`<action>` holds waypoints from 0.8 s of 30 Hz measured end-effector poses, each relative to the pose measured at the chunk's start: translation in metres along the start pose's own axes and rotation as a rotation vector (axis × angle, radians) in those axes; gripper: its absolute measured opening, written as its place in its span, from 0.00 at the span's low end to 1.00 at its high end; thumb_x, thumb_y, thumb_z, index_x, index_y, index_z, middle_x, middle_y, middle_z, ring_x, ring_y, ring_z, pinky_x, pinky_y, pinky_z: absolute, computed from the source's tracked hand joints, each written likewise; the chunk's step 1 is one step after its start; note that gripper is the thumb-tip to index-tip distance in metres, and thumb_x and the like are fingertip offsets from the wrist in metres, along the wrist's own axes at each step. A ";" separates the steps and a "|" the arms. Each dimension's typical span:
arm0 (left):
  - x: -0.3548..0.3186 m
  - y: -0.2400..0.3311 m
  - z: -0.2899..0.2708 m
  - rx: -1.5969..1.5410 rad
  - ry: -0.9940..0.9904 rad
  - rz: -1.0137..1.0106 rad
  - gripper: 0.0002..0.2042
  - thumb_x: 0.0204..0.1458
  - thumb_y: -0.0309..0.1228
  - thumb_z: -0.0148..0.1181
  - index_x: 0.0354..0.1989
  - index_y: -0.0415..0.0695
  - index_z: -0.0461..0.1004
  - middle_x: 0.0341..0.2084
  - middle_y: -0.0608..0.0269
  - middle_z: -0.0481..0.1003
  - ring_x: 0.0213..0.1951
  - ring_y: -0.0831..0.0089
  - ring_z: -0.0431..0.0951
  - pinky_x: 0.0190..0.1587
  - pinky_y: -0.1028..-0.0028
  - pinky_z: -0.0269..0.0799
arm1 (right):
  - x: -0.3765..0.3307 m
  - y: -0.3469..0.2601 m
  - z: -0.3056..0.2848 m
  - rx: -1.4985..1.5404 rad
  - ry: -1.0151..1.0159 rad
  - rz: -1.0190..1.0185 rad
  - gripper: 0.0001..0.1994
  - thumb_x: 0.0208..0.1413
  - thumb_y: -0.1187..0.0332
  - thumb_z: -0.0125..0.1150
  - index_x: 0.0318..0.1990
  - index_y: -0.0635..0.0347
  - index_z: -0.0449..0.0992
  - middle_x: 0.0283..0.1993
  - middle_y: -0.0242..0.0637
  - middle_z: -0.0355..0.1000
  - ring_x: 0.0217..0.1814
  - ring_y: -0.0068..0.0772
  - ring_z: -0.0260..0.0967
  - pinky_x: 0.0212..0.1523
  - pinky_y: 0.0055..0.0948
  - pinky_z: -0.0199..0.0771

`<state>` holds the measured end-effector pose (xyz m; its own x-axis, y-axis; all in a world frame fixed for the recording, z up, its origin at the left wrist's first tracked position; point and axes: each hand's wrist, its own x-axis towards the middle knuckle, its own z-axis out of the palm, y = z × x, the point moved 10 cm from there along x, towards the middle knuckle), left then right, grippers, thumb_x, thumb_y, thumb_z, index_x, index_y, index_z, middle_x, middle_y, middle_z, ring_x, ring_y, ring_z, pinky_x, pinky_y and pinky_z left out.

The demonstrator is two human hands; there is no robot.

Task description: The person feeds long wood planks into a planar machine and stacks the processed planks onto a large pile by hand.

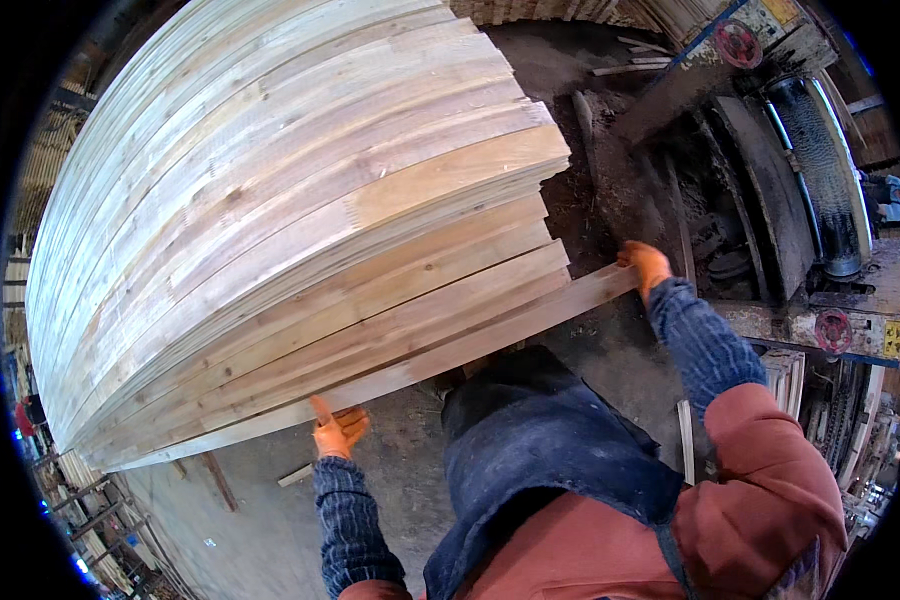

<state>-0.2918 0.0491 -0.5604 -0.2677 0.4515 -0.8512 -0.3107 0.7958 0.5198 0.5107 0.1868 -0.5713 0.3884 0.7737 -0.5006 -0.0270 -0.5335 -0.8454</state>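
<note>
A long, narrow wooden board (pixel 420 366) lies along the near side of a large stack of planks (pixel 270 150). My right hand (pixel 646 266), in an orange glove, is closed around the board's right end, which juts past the stack. My left hand (pixel 338 430), also orange-gloved, is at the board's near edge further left. Its thumb reaches up onto the board and its fingers are curled. The board's far left end tapers away beside the stack's lower left corner. Next to it, the stack steps down in several lower layers.
At right stands a machine with a ridged metal roller (pixel 818 175) and red handwheels (pixel 834 330). Loose wood strips (pixel 686 440) and offcuts (pixel 295 475) lie on the concrete floor (pixel 260 540). A dark blue apron (pixel 550 430) hangs in front of me.
</note>
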 end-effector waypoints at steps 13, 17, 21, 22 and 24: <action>0.025 -0.043 0.078 -0.193 0.068 0.104 0.41 0.58 0.52 0.69 0.73 0.49 0.52 0.65 0.45 0.65 0.69 0.46 0.65 0.62 0.39 0.68 | 0.003 -0.032 -0.009 -0.497 0.042 0.030 0.30 0.66 0.64 0.61 0.74 0.59 0.64 0.76 0.54 0.61 0.76 0.52 0.61 0.73 0.41 0.62; 0.031 -0.058 0.054 0.072 0.123 0.152 0.44 0.57 0.56 0.67 0.74 0.48 0.52 0.69 0.50 0.62 0.71 0.50 0.60 0.67 0.42 0.62 | -0.017 -0.024 0.028 -0.260 0.019 0.369 0.37 0.62 0.46 0.67 0.72 0.58 0.66 0.72 0.51 0.66 0.65 0.51 0.71 0.63 0.46 0.73; -0.003 -0.021 0.064 -0.498 0.265 0.045 0.42 0.58 0.65 0.60 0.73 0.50 0.60 0.69 0.54 0.64 0.67 0.56 0.66 0.70 0.48 0.60 | -0.016 0.019 0.052 -0.171 -0.092 0.409 0.31 0.61 0.48 0.69 0.64 0.57 0.73 0.60 0.43 0.74 0.56 0.45 0.75 0.52 0.47 0.80; -0.002 -0.013 0.055 -0.595 0.255 0.088 0.41 0.58 0.65 0.59 0.72 0.50 0.62 0.69 0.55 0.66 0.67 0.56 0.67 0.69 0.50 0.61 | -0.012 0.027 0.058 -0.205 -0.145 0.355 0.29 0.61 0.50 0.70 0.63 0.58 0.73 0.58 0.42 0.75 0.55 0.44 0.76 0.52 0.46 0.80; -0.001 -0.002 0.049 -0.729 0.292 0.060 0.37 0.59 0.65 0.58 0.68 0.51 0.68 0.64 0.59 0.71 0.65 0.60 0.70 0.66 0.55 0.67 | -0.015 0.056 0.080 -0.033 -0.243 0.321 0.26 0.63 0.56 0.68 0.63 0.60 0.73 0.52 0.38 0.78 0.51 0.39 0.76 0.50 0.39 0.79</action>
<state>-0.2467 0.0670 -0.5641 -0.5004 0.2807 -0.8190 -0.7808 0.2624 0.5670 0.4298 0.1722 -0.6257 0.1358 0.6221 -0.7711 -0.0802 -0.7688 -0.6344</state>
